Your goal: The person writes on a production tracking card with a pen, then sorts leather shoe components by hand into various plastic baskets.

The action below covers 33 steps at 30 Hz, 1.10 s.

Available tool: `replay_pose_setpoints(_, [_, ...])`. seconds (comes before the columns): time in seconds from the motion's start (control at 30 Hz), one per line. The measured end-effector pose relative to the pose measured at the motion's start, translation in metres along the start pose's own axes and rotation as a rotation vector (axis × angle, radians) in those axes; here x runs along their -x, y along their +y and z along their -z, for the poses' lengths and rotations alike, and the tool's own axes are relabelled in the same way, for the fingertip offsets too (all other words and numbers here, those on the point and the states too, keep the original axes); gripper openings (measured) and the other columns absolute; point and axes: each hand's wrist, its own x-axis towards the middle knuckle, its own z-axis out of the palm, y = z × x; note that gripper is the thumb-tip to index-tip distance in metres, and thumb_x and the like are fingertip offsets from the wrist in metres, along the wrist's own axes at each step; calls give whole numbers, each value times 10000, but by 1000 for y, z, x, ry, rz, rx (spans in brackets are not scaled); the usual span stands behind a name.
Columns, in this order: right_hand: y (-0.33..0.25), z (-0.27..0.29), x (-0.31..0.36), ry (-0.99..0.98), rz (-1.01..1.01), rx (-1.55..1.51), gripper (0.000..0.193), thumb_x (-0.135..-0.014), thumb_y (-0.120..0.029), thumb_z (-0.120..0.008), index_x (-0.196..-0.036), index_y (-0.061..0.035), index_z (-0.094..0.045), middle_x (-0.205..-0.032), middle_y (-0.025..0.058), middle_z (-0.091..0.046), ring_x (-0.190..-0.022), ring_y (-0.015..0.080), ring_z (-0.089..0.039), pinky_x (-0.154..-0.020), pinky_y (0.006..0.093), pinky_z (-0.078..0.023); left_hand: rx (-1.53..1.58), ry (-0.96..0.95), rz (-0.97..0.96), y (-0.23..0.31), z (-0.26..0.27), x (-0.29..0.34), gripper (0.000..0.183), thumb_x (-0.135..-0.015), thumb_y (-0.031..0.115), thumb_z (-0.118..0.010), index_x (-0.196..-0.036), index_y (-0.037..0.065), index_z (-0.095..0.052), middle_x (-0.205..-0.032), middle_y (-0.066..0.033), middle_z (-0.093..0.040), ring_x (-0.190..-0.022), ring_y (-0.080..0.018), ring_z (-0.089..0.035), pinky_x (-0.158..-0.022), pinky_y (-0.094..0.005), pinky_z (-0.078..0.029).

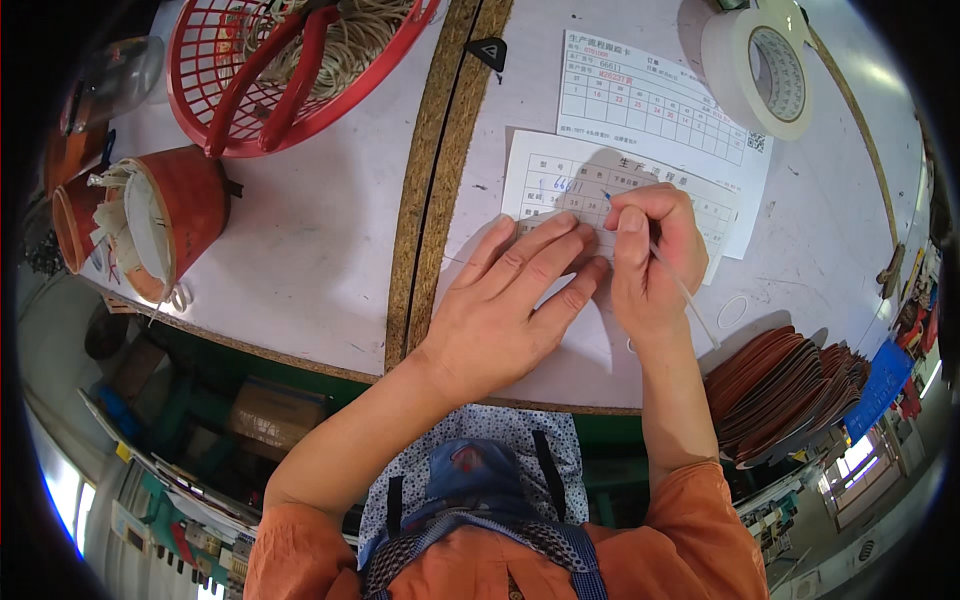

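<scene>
A printed paper form (520, 180) with a table and some blue handwriting lies on the white tabletop. My left hand (525, 290) rests flat across its lower left part, fingers spread and pointing up and right. In my right hand (655, 260) is a thin pen (690, 300), pinched between thumb and fingers. Its blue tip meets the form just right of the handwritten entry, and its pale shaft slants down to the right. Partly beneath this form, farther off, lies a second printed sheet (640, 95) with red and black entries. My right hand hides part of the form.
A red plastic basket (185, 80) holds pale rubber bands and red-handled pliers (300, 85). Near it stand reddish-brown tubs (195, 200). Wide rolls of tape (735, 60) sit at the far right. Stacked brown curved pieces (765, 390) lie by my right forearm. A chipboard-edged seam (415, 210) crosses the table.
</scene>
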Motion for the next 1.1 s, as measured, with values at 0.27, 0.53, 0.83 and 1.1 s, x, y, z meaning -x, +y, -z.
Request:
replay_pose_setpoints(0.27, [-3,0,-3,-29,35,132,65,-801,-81,-521,-773,-23,-516,-639,73,-500,-503,173,-467,-458,263,-382,30,38,18,1,-1,-2,356,-615,116,-617,-970,140,-612,-1134,-46,-505,-1098,-198,-467,-951,-399,-289])
replay_pose_setpoints(0.53, [-3,-1,-1,15,15,138,60,-801,-75,-515,-774,-22,-516,-638,74,-496,-505,172,-465,-464,263,-377,34,35,26,1,0,-1,363,-608,117,-616,-969,143,-614,-1131,-38,-507,-1096,-191,-467,-958,-392,-280])
replay_pose_setpoints(0.83, [-2,-1,0,-12,25,100,80,-810,-83,-502,-776,-15,-525,-638,71,-493,-509,161,-468,-470,261,-375,32,41,27,1,0,-1,369,-603,116,-617,-971,148,-617,-1121,-28,-514,-1093,-181,-469,-959,-383,-282])
replay_pose_setpoints(1.1, [-5,2,-1,-8,5,123,81,-803,-84,-501,-766,-14,-517,-645,82,-498,-501,181,-463,-467,272,-373,13,48,11,1,1,-2,357,-607,120,-618,-963,150,-616,-1122,-25,-515,-1095,-175,-468,-958,-379,-284])
